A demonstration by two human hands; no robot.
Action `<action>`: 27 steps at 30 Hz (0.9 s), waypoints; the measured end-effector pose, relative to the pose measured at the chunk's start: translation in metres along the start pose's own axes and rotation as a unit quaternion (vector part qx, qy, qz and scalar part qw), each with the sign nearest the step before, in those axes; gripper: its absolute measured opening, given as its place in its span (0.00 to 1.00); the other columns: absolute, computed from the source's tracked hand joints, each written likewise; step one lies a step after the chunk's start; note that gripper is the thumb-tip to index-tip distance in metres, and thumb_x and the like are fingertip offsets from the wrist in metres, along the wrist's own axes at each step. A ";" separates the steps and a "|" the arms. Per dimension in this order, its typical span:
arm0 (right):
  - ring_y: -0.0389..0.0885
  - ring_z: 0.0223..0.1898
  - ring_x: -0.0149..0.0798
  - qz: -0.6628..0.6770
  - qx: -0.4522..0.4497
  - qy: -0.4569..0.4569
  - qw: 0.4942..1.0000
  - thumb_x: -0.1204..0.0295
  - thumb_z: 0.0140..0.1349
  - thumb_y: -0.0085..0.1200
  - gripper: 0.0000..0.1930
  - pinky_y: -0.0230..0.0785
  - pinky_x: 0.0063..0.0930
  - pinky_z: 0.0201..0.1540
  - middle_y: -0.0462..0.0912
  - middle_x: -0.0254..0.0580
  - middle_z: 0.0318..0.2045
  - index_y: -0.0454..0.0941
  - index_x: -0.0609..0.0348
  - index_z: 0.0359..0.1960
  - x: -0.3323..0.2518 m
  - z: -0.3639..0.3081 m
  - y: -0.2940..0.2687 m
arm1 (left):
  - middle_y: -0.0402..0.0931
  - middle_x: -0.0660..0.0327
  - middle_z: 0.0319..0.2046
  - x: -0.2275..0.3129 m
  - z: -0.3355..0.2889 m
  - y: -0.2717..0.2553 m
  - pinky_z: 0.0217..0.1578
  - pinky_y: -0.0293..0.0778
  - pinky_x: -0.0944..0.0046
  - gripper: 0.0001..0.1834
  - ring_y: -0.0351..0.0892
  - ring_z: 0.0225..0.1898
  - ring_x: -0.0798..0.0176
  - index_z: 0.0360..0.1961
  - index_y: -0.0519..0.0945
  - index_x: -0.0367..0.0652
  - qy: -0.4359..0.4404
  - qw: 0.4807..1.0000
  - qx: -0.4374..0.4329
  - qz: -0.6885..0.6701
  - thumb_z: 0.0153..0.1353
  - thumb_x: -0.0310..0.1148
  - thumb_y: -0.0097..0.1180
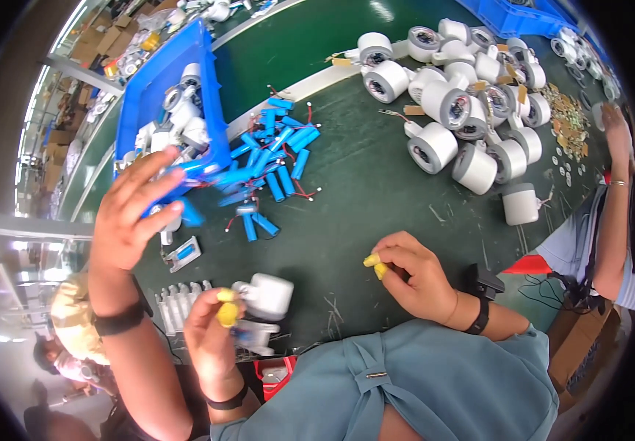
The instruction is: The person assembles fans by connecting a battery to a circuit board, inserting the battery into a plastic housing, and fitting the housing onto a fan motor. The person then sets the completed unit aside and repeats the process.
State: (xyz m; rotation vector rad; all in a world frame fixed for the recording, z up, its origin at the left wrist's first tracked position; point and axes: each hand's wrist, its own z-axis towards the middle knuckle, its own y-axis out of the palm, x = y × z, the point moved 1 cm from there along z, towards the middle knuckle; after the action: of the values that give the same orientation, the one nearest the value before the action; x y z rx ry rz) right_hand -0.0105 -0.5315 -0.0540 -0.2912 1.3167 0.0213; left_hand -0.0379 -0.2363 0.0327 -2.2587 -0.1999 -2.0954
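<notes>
nearest us, our left hand (213, 331) seems to pinch a white housing (272, 298) by its small tab, near the close edge of the bench (347, 213) — the tab probably offers a handier hold than the smooth, rounded wall, though blur hides the exact contact. our right hand (413, 278) has thumb and forefinger drawn together, nothing visible between them; the rubbery-looking yellow finger covers (380, 271) on both hands likely add grip. to our left, a ribbed white rack (178, 305) lies near a co-worker's hand (130, 206), its fingers spread before a blue plastic bin (214, 110). blue-wrapped cylindrical cells (286, 181) with thin red leads heap loosely beside the bin, probably for easy reach. farther off to the right, drum-shaped housings (438, 143) crowd together — white, grey-rimmed, several tipped on their sides, their tabs perhaps keeping them from rolling.
</notes>
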 end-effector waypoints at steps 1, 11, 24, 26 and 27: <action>0.77 0.32 0.30 -0.009 0.007 0.014 1.000 0.88 0.57 0.52 0.12 0.70 0.21 0.31 0.76 0.43 0.46 0.77 0.65 0.43 0.002 -0.003 -0.003 | 0.80 0.58 0.38 -0.002 0.009 -0.009 0.43 0.71 0.68 0.11 0.77 0.38 0.66 0.46 0.79 0.33 0.012 1.000 0.006 0.018 0.62 0.23 0.54; 0.76 0.31 0.29 -0.042 -0.003 0.044 0.998 0.86 0.58 0.52 0.11 0.69 0.22 0.31 0.77 0.42 0.45 0.79 0.65 0.43 0.008 -0.006 -0.002 | 0.79 0.62 0.40 0.007 0.064 -0.165 0.42 0.70 0.71 0.15 0.74 0.41 0.71 0.49 0.78 0.31 0.105 0.891 0.301 0.323 0.66 0.31 0.56; 0.79 0.31 0.37 -0.272 0.118 0.034 0.954 0.80 0.60 0.57 0.18 0.72 0.29 0.30 0.77 0.43 0.39 0.75 0.59 0.52 -0.016 0.025 -0.035 | 0.83 0.47 0.42 -0.040 0.105 -0.202 0.47 0.75 0.56 0.19 0.82 0.43 0.48 0.51 0.79 0.31 0.066 0.754 0.253 0.602 0.63 0.33 0.54; 0.79 0.32 0.39 -0.392 0.141 -0.038 0.908 0.77 0.59 0.58 0.18 0.73 0.33 0.32 0.77 0.44 0.37 0.75 0.59 0.52 -0.021 0.056 -0.044 | 0.82 0.47 0.43 -0.048 0.091 -0.190 0.48 0.75 0.56 0.16 0.82 0.43 0.49 0.50 0.79 0.31 0.113 0.770 0.260 0.571 0.62 0.29 0.55; 0.79 0.33 0.41 -0.499 0.164 -0.111 0.844 0.74 0.58 0.60 0.19 0.74 0.36 0.34 0.77 0.45 0.36 0.75 0.58 0.52 -0.021 0.074 -0.046 | 0.83 0.49 0.43 -0.049 0.082 -0.171 0.48 0.75 0.59 0.15 0.82 0.43 0.54 0.49 0.80 0.31 0.172 0.776 0.213 0.568 0.63 0.27 0.56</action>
State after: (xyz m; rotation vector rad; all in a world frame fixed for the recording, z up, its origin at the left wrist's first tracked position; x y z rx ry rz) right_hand 0.0625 -0.5562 -0.0081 -0.6302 0.7900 -1.0186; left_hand 0.0172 -0.0592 -0.0309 -1.1300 0.5294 -1.4600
